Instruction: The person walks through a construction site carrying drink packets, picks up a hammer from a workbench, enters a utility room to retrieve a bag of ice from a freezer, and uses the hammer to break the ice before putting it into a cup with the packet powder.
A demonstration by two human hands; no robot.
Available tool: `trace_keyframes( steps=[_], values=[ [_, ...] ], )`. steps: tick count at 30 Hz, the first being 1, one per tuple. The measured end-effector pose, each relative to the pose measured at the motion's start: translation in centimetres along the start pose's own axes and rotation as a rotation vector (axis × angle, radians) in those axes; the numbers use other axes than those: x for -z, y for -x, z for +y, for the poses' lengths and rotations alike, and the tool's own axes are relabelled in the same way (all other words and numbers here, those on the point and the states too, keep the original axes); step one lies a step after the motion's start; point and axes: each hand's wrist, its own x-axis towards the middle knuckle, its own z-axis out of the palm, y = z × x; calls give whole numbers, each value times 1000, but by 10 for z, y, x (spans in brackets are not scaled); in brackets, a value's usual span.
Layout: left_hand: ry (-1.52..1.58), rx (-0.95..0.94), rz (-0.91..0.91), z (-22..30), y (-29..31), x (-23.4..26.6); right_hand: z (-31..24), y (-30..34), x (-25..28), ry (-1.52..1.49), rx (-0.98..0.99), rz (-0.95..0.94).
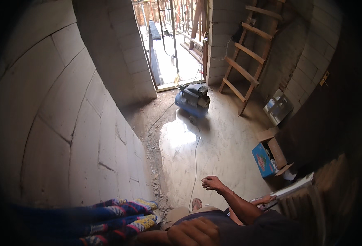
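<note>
My left hand is at the lower edge, close in front of my dark shirt. Its fingers are bent inward, and whatever they may hold is hidden. Further forward, my right hand hangs in the air over the pale floor, loosely bent, with nothing visible in it. Beside my left forearm is blue patterned cloth with yellow, white and red bands. A bare foot shows on the floor below my right hand. Another hand lies by a pale-edged frame at the right; whose it is, I cannot tell.
A blue air compressor stands before the bright doorway, its thin hose or cable trailing across the floor. Rubble lines the block wall at left. A wooden ladder leans at right, with an opened blue carton nearer.
</note>
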Motion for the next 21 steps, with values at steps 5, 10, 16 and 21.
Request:
trace_keyframes(
  steps=[5,10,16,21],
  values=[
    [-12,-9,1,-38,-30,74,-65,-45,32,-79,58,65],
    [10,-7,-3,-79,-59,162,-89,-91,59,-115,-22,36],
    [45,-13,5,-128,-96,293,-119,-173,132,-135,-88,131],
    [31,-51,6,-155,-155,403,-165,-232,221,16,-197,293]
  ],
)
